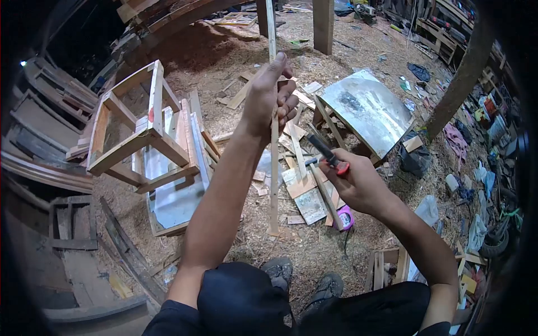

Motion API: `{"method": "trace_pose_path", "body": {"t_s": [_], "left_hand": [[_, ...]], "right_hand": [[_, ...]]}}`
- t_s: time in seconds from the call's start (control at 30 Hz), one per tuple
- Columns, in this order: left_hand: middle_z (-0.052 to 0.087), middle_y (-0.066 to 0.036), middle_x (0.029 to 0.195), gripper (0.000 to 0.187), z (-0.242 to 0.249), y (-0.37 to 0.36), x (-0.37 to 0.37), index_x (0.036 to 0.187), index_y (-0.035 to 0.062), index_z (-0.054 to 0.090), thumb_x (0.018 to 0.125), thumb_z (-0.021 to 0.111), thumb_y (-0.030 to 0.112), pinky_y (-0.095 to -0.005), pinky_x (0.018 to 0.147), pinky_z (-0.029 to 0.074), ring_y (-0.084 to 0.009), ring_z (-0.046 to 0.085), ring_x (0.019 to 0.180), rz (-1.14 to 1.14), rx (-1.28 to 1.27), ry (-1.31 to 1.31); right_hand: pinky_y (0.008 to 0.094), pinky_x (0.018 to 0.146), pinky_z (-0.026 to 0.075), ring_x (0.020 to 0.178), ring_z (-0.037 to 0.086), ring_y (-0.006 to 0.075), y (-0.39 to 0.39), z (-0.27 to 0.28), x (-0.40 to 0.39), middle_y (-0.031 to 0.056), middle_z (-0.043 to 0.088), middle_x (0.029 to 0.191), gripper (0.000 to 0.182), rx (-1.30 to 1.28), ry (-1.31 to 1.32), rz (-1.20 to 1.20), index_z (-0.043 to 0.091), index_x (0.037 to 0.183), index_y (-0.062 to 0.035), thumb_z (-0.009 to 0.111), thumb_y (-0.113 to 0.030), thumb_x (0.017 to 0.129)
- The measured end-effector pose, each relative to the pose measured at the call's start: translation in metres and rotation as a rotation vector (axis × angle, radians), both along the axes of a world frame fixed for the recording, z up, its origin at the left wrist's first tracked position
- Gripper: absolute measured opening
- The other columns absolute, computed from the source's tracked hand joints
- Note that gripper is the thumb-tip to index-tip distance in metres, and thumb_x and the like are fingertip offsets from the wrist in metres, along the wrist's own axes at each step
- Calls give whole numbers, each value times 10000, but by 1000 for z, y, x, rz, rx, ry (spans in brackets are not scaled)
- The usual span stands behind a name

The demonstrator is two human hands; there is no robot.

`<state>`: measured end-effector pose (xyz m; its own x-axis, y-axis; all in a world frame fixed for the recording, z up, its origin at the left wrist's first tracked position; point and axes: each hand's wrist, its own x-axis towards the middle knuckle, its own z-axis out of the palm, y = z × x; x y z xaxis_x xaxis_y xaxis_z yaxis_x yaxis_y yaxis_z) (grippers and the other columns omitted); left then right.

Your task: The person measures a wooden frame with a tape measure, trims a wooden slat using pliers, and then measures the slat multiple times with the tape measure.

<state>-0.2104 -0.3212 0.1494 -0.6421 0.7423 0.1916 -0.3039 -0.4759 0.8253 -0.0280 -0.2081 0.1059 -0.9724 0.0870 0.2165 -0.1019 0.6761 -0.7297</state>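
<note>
My left hand (272, 92) is raised and closed around a long thin wooden strip (274, 185), which stands nearly upright in front of me. My right hand (358, 182) grips a dark tool with red on its handle (330, 154); its exact kind is hard to make out. The tool points up and left, apart from the strip. Below it, a hammer (327, 196) leans over small boards (308, 201) on the ground. Beside its handle end lies a pink tape measure (346, 217).
An open wooden frame (151, 131) stands at left on a pale panel (176, 204). A metal-topped low table (367, 109) is at right, near a post (462, 84). Wood shavings and offcuts cover the ground. Bags and clutter (482, 179) line the right side.
</note>
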Motion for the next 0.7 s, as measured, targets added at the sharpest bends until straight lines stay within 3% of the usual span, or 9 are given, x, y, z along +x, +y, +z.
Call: {"method": "trace_pose_path", "body": {"t_s": [0.1, 0.23, 0.33, 0.4, 0.43, 0.5, 0.53, 0.63, 0.7], "left_hand": [[336, 44, 484, 317, -4, 5, 0, 843, 101, 453, 968, 468, 392, -181, 265, 273, -36, 325, 312, -35, 9, -143], [345, 51, 485, 294, -11, 10, 0, 822, 105, 463, 974, 471, 357, -161, 251, 263, -18, 328, 325, -71, -6, -332], [348, 57, 493, 276, -15, 17, 5, 816, 118, 448, 965, 497, 345, -150, 254, 249, -11, 331, 344, -50, -80, -417], [346, 54, 496, 289, -17, 22, 12, 822, 119, 434, 954, 519, 362, -153, 281, 240, -19, 335, 355, 22, -155, -406], [346, 59, 501, 300, -21, 26, 13, 829, 123, 423, 941, 542, 374, -170, 313, 235, -30, 339, 365, 54, -182, -368], [345, 62, 502, 302, -19, 29, 19, 829, 125, 421, 939, 546, 377, -179, 324, 235, -34, 340, 367, 83, -195, -356], [344, 65, 504, 305, -17, 29, 21, 828, 127, 419, 937, 549, 380, -188, 334, 235, -38, 341, 369, 115, -208, -346], [334, 66, 501, 300, -15, 27, 23, 843, 126, 432, 938, 544, 389, -191, 316, 246, -35, 346, 363, 89, -220, -289], [332, 57, 496, 297, -15, 26, 22, 861, 116, 455, 948, 525, 391, -188, 283, 253, -36, 344, 347, 29, -194, -257]], "right_hand": [[263, 642, 427, 704, 468, 82, -4, 5, -2, 48, 552, 735, 258, -159, -89, -80, 559, 1063, 27, 569, -205, 950], [256, 655, 429, 735, 471, 74, -8, 8, -4, 54, 559, 768, 261, -203, -17, -122, 560, 1064, 29, 570, -205, 949], [284, 673, 449, 729, 547, 137, -7, 3, -9, 98, 585, 780, 265, -173, 73, -156, 553, 1064, 40, 576, -195, 943], [352, 733, 478, 800, 608, 277, -4, 0, -13, 168, 605, 874, 275, 56, 236, -198, 520, 1136, 33, 579, -103, 904], [352, 733, 478, 800, 608, 277, -3, -3, -15, 168, 605, 874, 275, 57, 238, -202, 520, 1136, 33, 579, -103, 904], [439, 823, 463, 922, 575, 388, -3, -6, -17, 232, 581, 1009, 411, 321, 257, -263, 464, 1215, 44, 557, -2, 817], [439, 823, 463, 922, 575, 388, -4, -5, -17, 232, 581, 1009, 411, 321, 259, -267, 464, 1215, 44, 557, -2, 817], [503, 963, 405, 1035, 563, 347, -6, 1, -13, 218, 566, 1036, 437, 747, 403, -332, 434, 1228, 116, 517, -65, 840], [506, 930, 405, 1021, 556, 354, -7, -7, -15, 217, 557, 1066, 522, 774, 457, -344, 408, 1271, 101, 539, -26, 782]]}}
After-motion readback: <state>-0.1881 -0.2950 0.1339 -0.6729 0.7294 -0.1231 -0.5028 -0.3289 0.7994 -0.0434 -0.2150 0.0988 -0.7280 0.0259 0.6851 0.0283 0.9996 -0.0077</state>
